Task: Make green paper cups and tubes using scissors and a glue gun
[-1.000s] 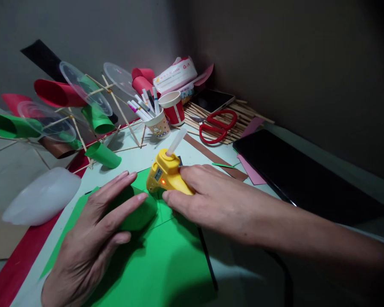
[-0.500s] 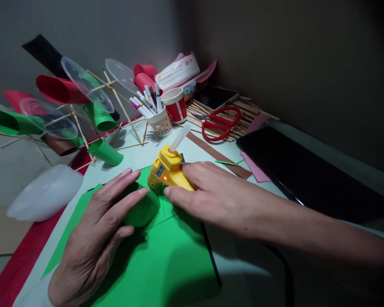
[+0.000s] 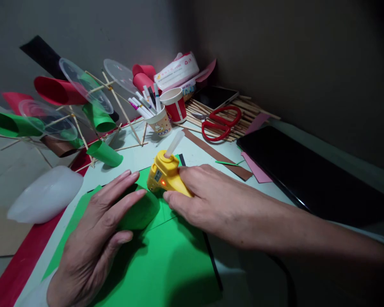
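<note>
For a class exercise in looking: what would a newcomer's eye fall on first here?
The yellow glue gun, its orange light glowing, held in the right hand over bright green paper. Next, the red-handled scissors on the sticks beyond it; then, at left, red and green paper tubes on a stick frame.

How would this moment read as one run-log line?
left hand: over curled green paper, grip unclear | right hand: gripping yellow glue gun, light lit | beyond: red scissors

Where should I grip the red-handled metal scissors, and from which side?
Probably take the scissors by the red loops, from above on the right: they lie on thin wooden sticks, loops rightward, blades leftward.
</note>
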`<state>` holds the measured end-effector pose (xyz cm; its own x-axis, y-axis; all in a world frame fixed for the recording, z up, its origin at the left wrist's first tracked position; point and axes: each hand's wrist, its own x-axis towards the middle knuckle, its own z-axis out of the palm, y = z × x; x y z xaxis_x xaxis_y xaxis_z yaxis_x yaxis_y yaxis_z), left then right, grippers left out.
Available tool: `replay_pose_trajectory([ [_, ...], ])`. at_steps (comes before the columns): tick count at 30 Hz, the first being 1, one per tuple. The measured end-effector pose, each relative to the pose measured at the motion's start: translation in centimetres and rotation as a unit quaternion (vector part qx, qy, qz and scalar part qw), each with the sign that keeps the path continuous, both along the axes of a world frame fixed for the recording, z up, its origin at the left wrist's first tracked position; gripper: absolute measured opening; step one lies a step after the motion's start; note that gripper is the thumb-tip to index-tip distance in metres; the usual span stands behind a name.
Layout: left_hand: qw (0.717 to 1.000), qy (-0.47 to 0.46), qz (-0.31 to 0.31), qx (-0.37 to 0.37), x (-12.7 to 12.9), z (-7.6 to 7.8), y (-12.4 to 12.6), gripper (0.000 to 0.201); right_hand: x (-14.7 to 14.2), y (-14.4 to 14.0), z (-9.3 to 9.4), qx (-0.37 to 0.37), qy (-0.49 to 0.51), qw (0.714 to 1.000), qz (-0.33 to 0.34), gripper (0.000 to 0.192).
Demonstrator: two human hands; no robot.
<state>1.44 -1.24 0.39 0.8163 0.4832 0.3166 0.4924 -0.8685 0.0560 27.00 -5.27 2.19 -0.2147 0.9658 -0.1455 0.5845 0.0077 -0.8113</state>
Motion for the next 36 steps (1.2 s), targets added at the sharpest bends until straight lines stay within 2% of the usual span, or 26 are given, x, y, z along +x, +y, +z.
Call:
replay_pose_trajectory([
  [7, 1.0, 0.0, -0.008, -0.008, 0.2, 0.1, -0.2, 0.046, 0.2, -0.2, -0.3, 0.018, 0.008, 1.0, -0.009, 0.024],
  [14, 0.999, -0.026, -0.004, -0.017, 0.4, -0.2, -0.3, 0.046, 0.3, -0.1, -0.3, 0.042, -0.038, 0.998, -0.003, 0.026],
  [21, 0.999, -0.029, -0.008, -0.018, 0.6, -0.2, -0.3, 0.046, 0.8, -0.4, -2.0, 0.089, -0.03, 0.996, -0.007, 0.028],
  [28, 1.0, -0.027, -0.011, -0.003, 0.7, -0.1, -0.3, 0.046, 1.2, -0.5, -3.0, 0.144, -0.047, 0.988, 0.022, 0.028],
  [33, 0.999, -0.032, -0.007, -0.003, 0.7, -0.1, -0.3, 0.046, 1.0, -0.3, -2.6, 0.129, -0.046, 0.991, 0.016, 0.035],
  [36, 1.0, -0.03, -0.001, -0.001, 0.7, -0.1, -0.4, 0.045, 0.7, -0.1, -1.9, 0.098, -0.051, 0.994, 0.007, 0.031],
])
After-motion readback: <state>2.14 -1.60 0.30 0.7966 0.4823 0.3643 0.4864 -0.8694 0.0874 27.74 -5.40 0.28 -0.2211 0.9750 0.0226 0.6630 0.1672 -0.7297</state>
